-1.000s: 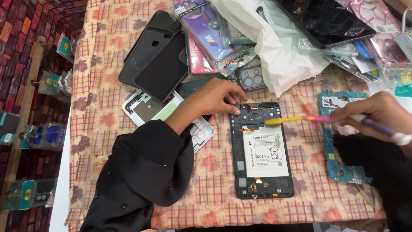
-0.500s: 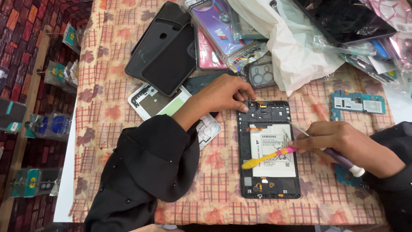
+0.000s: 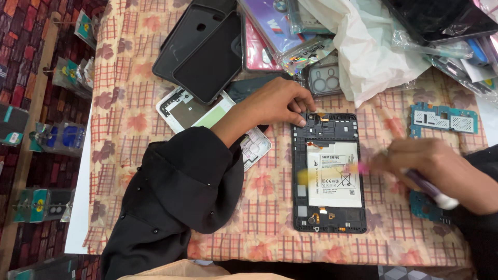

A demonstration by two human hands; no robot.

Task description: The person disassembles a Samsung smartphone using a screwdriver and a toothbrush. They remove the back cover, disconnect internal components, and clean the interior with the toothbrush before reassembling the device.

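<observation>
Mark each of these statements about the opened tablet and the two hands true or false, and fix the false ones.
1. The left hand presses on the top edge of the opened tablet. True.
2. The right hand is empty. False: it holds a brush, blurred, over the white battery.
3. A blue circuit board lies right of the tablet. True.
4. The tablecloth is plain white. False: it is checked with flowers.

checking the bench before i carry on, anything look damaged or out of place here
Nothing looks broken. The tablet lies square on the cloth with its back off and battery exposed. A blue circuit board lies loose to its right, and phone cases are heaped untidily above.
</observation>
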